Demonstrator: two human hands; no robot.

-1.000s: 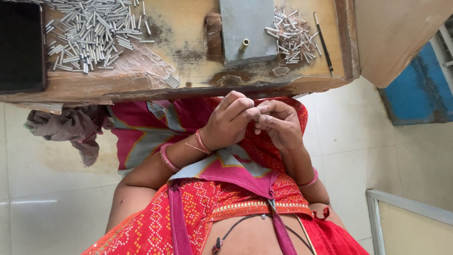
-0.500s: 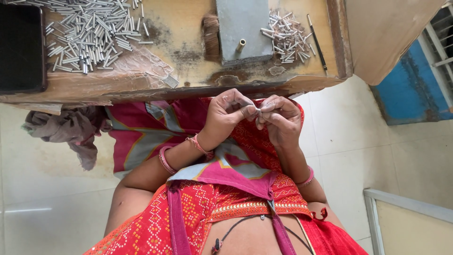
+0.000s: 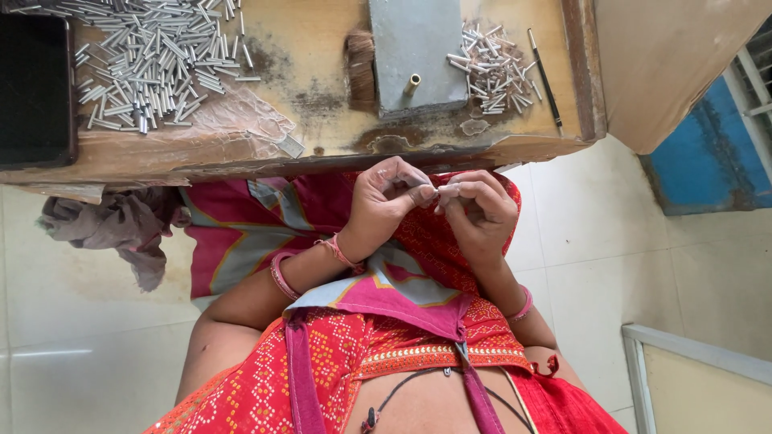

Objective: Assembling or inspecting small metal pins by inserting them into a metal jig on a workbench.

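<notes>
Below the workbench [image 3: 322, 153] edge, small metal piece [image 3: 441, 190] pinched between both grips

Pretty basic workshop corner: pale tiled floor [image 3: 643, 265], a bit dusty, with soft daylight and no hard shadows. A worn wooden workbench [image 3: 322, 120] runs along the top, its surface stained and chipped at the edge. On the right there's a blue painted wall [image 3: 700, 161] with a white window grille [image 3: 752, 80] above it, a tan board [image 3: 667, 56] leaning there, and a white-framed panel [image 3: 700, 378] low in the corner.
</notes>
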